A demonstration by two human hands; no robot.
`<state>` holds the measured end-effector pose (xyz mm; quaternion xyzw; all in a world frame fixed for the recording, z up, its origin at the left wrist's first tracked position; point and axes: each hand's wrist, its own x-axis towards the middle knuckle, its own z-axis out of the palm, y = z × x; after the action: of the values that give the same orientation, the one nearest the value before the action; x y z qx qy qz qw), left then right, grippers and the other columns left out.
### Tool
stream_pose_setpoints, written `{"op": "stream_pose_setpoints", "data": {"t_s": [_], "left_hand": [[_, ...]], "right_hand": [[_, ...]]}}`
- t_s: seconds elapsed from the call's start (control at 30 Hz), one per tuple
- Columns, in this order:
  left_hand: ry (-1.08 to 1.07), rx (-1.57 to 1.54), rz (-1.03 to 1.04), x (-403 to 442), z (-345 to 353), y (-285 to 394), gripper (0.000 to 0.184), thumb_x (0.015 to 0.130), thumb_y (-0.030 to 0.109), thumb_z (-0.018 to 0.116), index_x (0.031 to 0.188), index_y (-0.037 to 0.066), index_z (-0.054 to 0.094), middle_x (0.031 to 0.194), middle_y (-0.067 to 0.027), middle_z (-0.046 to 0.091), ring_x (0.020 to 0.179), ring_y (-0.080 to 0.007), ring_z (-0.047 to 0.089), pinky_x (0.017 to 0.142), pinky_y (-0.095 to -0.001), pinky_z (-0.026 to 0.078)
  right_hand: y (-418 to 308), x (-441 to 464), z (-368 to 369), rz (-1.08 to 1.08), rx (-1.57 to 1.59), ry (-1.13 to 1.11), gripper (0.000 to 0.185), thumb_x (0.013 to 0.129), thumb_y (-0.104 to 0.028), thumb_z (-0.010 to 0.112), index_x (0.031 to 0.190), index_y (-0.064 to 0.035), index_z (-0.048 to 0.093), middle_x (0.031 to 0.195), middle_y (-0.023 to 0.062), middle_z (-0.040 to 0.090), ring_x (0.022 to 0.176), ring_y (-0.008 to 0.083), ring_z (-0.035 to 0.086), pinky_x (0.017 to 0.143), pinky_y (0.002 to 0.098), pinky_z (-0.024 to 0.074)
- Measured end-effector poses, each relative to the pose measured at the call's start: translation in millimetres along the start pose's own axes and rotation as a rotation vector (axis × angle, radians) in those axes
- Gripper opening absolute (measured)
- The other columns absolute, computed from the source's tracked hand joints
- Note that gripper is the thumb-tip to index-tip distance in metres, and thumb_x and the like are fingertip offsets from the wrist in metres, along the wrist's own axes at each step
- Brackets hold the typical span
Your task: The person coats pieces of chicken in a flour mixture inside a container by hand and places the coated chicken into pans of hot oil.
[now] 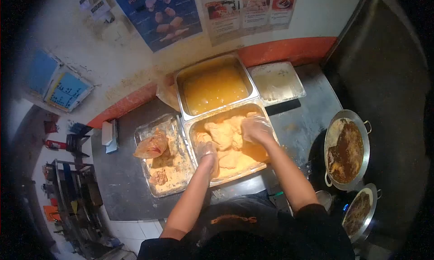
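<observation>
Both my hands wear clear plastic gloves and are inside a metal pan of flour [251,154]. Pale, flour-coated chicken pieces [221,134] are heaped in its middle. My left hand [207,152] is at the pan's left side, against the coated pieces, its fingers largely hidden by flour and glove. On the heap's right side my right hand [256,127] points down and touches the coating. Its fingers are blurred under the glove, so whether it grips a piece is unclear.
Behind stands a metal pan of yellow-orange liquid [217,86], beside a smaller tray of whitish contents [278,81]. On the left, a floury tray [176,187] holds a plastic bag of raw meat [153,145] and a loose piece [158,177]. Two pans of dark oil [347,147] [359,210] stand right.
</observation>
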<state>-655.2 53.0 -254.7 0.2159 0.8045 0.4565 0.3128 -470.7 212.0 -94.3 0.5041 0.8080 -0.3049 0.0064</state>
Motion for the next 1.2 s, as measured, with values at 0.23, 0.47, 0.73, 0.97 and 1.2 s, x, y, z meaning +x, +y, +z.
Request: {"op": "stream_pose_setpoints", "data": {"t_s": [0.23, 0.47, 0.73, 0.97, 1.2], "left_hand": [[0.036, -0.723, -0.515, -45, -8, 145, 0.041, 0.096, 0.036, 0.037, 0.117, 0.007, 0.056, 0.117, -0.0107, 0.057, 0.106, -0.023, 0.055, 0.089, -0.0431, 0.047], [-0.446, -0.612, -0.42, -10, -35, 68, 0.048, 0.096, 0.045, 0.031, 0.124, 0.011, 0.05, 0.118, -0.0091, 0.056, 0.109, -0.0241, 0.051, 0.091, -0.0442, 0.044], [-0.478, -0.505, -0.534, -12, -75, 26, 0.049, 0.096, 0.046, 0.031, 0.124, 0.01, 0.048, 0.118, -0.0111, 0.055, 0.108, -0.0262, 0.051, 0.091, -0.0443, 0.044], [-0.474, -0.518, -0.568, -49, -41, 50, 0.053, 0.095, 0.048, 0.033, 0.126, 0.008, 0.047, 0.121, -0.0135, 0.053, 0.11, -0.0285, 0.051, 0.094, -0.0445, 0.043], [-0.39, -0.574, -0.523, -45, -67, 56, 0.057, 0.093, 0.049, 0.035, 0.128, 0.005, 0.045, 0.124, -0.0158, 0.051, 0.112, -0.0307, 0.051, 0.098, -0.0448, 0.042]], "right_hand": [[-30, 23, 40, 0.088, 0.939, -0.264, 0.043, 0.093, -0.04, 0.043, 0.108, -0.0042, 0.062, 0.118, 0.0134, 0.059, 0.104, 0.0227, 0.055, 0.086, 0.0407, 0.0455], [-52, 24, 49, -0.14, 0.269, -0.115, 0.027, 0.078, -0.025, 0.052, 0.093, -0.0075, 0.066, 0.089, 0.0118, 0.067, 0.074, 0.0269, 0.061, 0.066, 0.0365, 0.0511], [-1, -59, 13, 0.098, 0.263, -0.088, 0.013, 0.066, -0.021, 0.065, 0.067, -0.009, 0.068, 0.069, 0.0118, 0.062, 0.062, 0.0238, 0.057, 0.052, 0.0408, 0.0476], [6, 2, 138, -0.03, 0.354, -0.212, 0.019, 0.068, -0.019, 0.066, 0.079, -0.0034, 0.065, 0.079, 0.0142, 0.063, 0.063, 0.0272, 0.054, 0.057, 0.0404, 0.0456], [-21, -57, 46, -0.232, 1.011, -0.031, 0.043, 0.091, -0.041, 0.052, 0.087, 0.0013, 0.06, 0.085, 0.0162, 0.061, 0.081, 0.0251, 0.055, 0.076, 0.0409, 0.0428]]}}
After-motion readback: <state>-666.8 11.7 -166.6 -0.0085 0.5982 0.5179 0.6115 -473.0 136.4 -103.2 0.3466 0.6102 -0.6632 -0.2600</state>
